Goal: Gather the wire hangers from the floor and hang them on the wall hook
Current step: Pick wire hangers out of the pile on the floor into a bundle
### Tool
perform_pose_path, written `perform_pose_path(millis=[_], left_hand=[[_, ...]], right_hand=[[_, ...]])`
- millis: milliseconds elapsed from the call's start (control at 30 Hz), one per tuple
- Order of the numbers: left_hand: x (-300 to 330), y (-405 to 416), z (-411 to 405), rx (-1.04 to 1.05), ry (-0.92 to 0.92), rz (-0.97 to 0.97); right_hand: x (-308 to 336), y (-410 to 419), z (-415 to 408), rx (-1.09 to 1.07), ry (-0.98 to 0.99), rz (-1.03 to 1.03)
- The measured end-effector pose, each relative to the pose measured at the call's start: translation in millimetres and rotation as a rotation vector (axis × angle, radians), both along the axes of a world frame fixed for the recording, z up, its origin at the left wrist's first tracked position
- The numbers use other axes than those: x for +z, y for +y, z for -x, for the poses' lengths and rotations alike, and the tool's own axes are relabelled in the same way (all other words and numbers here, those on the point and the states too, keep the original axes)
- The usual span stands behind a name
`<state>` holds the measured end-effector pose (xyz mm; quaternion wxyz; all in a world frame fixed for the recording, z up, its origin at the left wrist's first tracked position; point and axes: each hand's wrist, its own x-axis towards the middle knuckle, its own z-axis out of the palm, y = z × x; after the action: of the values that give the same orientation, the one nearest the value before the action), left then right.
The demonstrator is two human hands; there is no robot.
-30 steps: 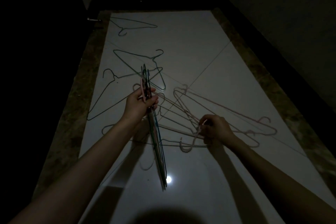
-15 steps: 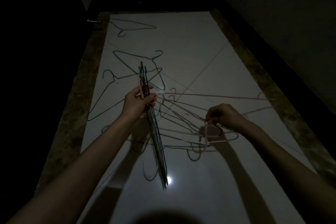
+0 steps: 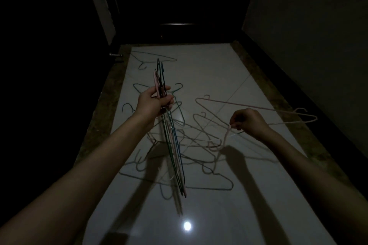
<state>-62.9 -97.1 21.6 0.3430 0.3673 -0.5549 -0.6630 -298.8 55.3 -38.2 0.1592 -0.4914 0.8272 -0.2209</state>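
Note:
My left hand (image 3: 153, 102) grips a bundle of several wire hangers (image 3: 173, 145) by their necks, held edge-on above the floor, hooks pointing away. My right hand (image 3: 248, 120) pinches the hook of a pink wire hanger (image 3: 258, 108), which is lifted and stretches out to the right. Under both hands a tangle of loose hangers (image 3: 199, 141) lies on the white floor. More green hangers lie farther off: one (image 3: 153, 58) near the far end, another (image 3: 137, 86) behind my left hand. No wall hook is visible.
The room is dim. The white tiled floor (image 3: 209, 77) is a narrow strip with mottled borders. A dark wall (image 3: 308, 45) runs along the right. A door frame (image 3: 99, 6) and a small metal stop (image 3: 115, 55) stand at the far left. A light reflects near me (image 3: 187, 226).
My right hand has lifted the pink hanger off the pile and raised it to the right. My left hand has risen with its bundle, and the view has tilted up.

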Motion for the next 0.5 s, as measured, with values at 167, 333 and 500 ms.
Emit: perform_pose_path(millis=[167, 333, 500], left_hand=[[30.0, -16.6, 7.4, -0.019, -0.013, 0.029], [47.2, -27.3, 17.2, 0.007, -0.045, 0.037], [42.9, -26.9, 23.4, -0.013, -0.080, 0.065]], right_hand=[[19.3, -11.4, 8.4, -0.021, -0.005, 0.050], [37.8, -25.9, 5.7, 0.128, 0.062, -0.143], [37.3, -28.8, 5.9, 0.142, -0.013, -0.143]])
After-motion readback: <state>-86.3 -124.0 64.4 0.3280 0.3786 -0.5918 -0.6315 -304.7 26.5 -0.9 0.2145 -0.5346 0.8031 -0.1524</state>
